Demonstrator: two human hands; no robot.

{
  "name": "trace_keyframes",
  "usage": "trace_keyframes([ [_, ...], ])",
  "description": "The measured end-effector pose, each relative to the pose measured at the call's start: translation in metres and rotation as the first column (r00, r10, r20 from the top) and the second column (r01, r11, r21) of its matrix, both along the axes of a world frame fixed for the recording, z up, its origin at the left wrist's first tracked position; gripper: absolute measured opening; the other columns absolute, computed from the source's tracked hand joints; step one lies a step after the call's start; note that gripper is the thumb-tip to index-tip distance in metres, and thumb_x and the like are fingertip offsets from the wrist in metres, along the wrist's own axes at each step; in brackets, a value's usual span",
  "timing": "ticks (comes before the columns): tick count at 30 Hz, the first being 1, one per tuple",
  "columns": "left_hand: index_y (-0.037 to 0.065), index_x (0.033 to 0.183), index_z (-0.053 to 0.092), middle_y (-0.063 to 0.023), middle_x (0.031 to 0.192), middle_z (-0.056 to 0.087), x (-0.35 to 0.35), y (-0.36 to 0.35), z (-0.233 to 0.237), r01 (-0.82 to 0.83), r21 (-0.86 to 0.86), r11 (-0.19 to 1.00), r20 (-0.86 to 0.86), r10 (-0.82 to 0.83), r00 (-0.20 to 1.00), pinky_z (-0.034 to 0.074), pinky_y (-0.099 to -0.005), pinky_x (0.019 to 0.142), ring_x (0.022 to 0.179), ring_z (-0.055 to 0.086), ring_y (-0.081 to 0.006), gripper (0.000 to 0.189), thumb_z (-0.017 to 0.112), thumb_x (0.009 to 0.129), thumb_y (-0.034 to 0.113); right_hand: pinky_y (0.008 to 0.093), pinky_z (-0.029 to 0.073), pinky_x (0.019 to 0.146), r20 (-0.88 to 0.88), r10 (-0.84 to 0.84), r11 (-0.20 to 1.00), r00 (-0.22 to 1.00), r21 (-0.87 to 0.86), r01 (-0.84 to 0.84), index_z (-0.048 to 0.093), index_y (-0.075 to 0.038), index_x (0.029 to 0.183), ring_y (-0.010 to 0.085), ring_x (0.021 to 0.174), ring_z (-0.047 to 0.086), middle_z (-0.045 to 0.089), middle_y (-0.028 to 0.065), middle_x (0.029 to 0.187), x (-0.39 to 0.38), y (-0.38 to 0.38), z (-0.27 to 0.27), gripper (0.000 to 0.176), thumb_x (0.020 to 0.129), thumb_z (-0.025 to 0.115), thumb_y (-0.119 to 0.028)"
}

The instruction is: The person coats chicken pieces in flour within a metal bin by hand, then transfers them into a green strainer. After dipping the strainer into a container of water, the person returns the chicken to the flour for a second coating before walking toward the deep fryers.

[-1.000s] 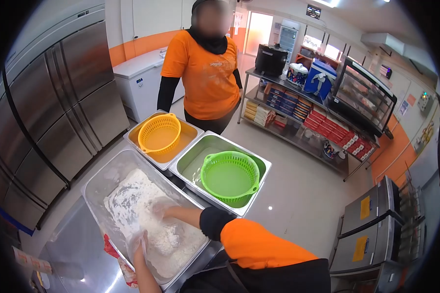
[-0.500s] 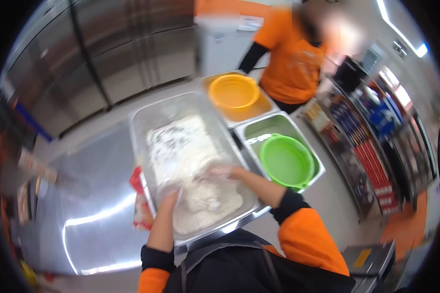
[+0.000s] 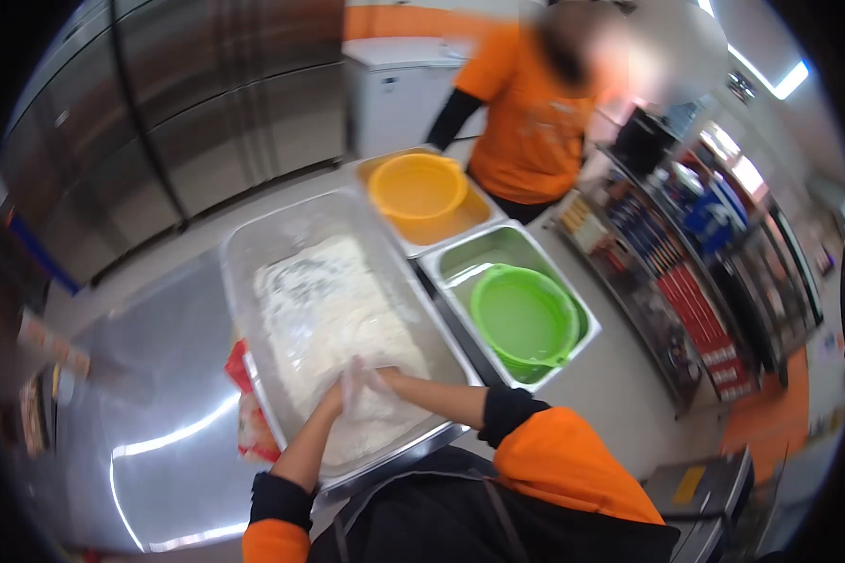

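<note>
A large metal tray holds a wide layer of white flour-like powder, with a looser heap at the near end. My left hand and my right hand meet over this near part, in thin clear gloves dusted white. On my left hand the fingers look stretched out along the side of the right. The right fingers are blurred and partly hidden, so their pose and any powder in them cannot be made out.
Right of the tray, a green basket sits in a metal pan; beyond it an orange basket sits in another pan. A red-and-white bag lies left. A co-worker stands behind. A loaded shelf rack stands right.
My hands were apart, one on each side of the near heap; now they have come together over it. The heap looks flatter. The view has shifted slightly.
</note>
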State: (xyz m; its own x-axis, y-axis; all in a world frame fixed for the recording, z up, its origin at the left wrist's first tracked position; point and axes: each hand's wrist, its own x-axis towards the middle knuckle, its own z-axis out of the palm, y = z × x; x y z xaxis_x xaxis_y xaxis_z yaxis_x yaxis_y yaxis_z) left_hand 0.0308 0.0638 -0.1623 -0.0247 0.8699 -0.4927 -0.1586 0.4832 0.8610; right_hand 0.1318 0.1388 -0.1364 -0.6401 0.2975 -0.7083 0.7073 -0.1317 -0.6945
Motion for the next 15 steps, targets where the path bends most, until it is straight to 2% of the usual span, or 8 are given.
trace_keyframes([
  [1,-0.004,0.116,0.026,-0.0185,0.12,0.027,0.0,-0.003,0.012,0.054,0.041,0.998,-0.081,-0.051,0.995,0.019,-0.029,0.092,0.11,0.027,-0.0229,0.066,0.019,0.079,0.05,0.0355,0.028,0.085,-0.014,-0.01,0.987,1.0,0.16,0.012,0.041,-0.003,0.109,0.0278,0.106,0.034,0.035,0.0192,0.115,0.005,0.001,0.016,0.064,0.076,0.018,-0.052],
  [3,-0.004,0.115,0.028,-0.018,0.12,0.028,0.037,-0.016,0.148,-0.048,-0.033,0.998,-0.302,0.035,0.953,0.019,-0.0278,0.091,0.11,0.028,-0.0224,0.065,0.02,0.079,0.05,0.0278,0.031,0.081,0.099,0.204,0.779,0.974,0.586,-0.223,0.05,-0.002,0.099,0.0232,0.095,0.045,0.048,0.016,0.102,0.019,0.004,0.053,0.05,0.077,0.032,-0.043],
  [4,-0.003,0.115,0.029,-0.0175,0.119,0.03,0.039,-0.01,0.144,-0.066,-0.033,0.997,-0.271,0.054,0.961,0.019,-0.0277,0.091,0.109,0.028,-0.0221,0.064,0.021,0.079,0.049,0.0285,0.033,0.079,-0.022,0.067,0.914,0.998,0.402,-0.052,0.051,-0.002,0.098,0.0223,0.092,0.046,0.049,0.015,0.1,0.026,0.005,0.061,0.046,0.075,0.037,-0.04],
  [6,-0.002,0.115,0.03,-0.0164,0.117,0.033,0.026,-0.012,0.127,-0.136,-0.035,0.99,-0.211,0.126,0.969,0.02,-0.0275,0.091,0.109,0.029,-0.0215,0.062,0.024,0.079,0.048,0.03,0.035,0.076,-0.191,-0.228,0.974,0.955,-0.057,0.221,0.052,-0.002,0.096,0.0204,0.087,0.048,0.051,0.0131,0.096,0.028,0.005,0.078,0.039,0.073,0.046,-0.033],
  [7,-0.001,0.114,0.032,-0.0162,0.117,0.034,0.019,-0.015,0.131,-0.092,-0.028,0.995,-0.247,0.082,0.966,0.021,-0.0276,0.09,0.108,0.031,-0.0218,0.06,0.026,0.078,0.047,0.0309,0.037,0.07,-0.053,-0.174,0.983,0.983,-0.062,0.171,0.055,-0.003,0.092,0.018,0.08,0.048,0.053,0.0094,0.09,0.036,0.01,0.12,0.031,0.07,0.053,-0.025],
  [9,0.001,0.113,0.035,-0.0158,0.115,0.036,0.002,-0.022,0.139,-0.008,-0.021,1.0,-0.319,0.001,0.948,0.023,-0.028,0.09,0.106,0.034,-0.0224,0.057,0.03,0.077,0.045,0.0291,0.036,0.068,-0.158,0.041,0.999,0.987,0.041,-0.035,0.053,-0.004,0.092,0.0159,0.078,0.046,0.052,0.009,0.086,0.049,0.032,0.11,0.041,0.072,0.048,-0.038],
  [12,0.005,0.106,0.044,-0.0142,0.111,0.042,-0.03,-0.034,0.086,-0.155,-0.048,0.987,-0.617,0.093,0.781,0.03,-0.0301,0.085,0.103,0.039,-0.0236,0.049,0.036,0.075,0.041,0.03,0.035,0.068,-0.209,0.389,0.905,0.897,0.271,-0.328,0.052,-0.003,0.091,0.016,0.079,0.046,0.051,0.01,0.088,0.062,0.037,0.167,0.043,0.072,0.047,-0.042],
  [15,0.007,0.097,0.051,-0.0135,0.104,0.047,-0.012,-0.046,0.179,-0.151,-0.038,0.988,-0.826,0.054,0.56,0.034,-0.0328,0.081,0.097,0.044,-0.0254,0.04,0.037,0.073,0.036,0.0328,0.036,0.069,-0.14,0.556,0.636,0.819,0.707,-0.31,0.052,-0.002,0.088,0.0207,0.078,0.048,0.052,0.0124,0.088,0.034,0.047,0.157,0.037,0.072,0.047,-0.035],
])
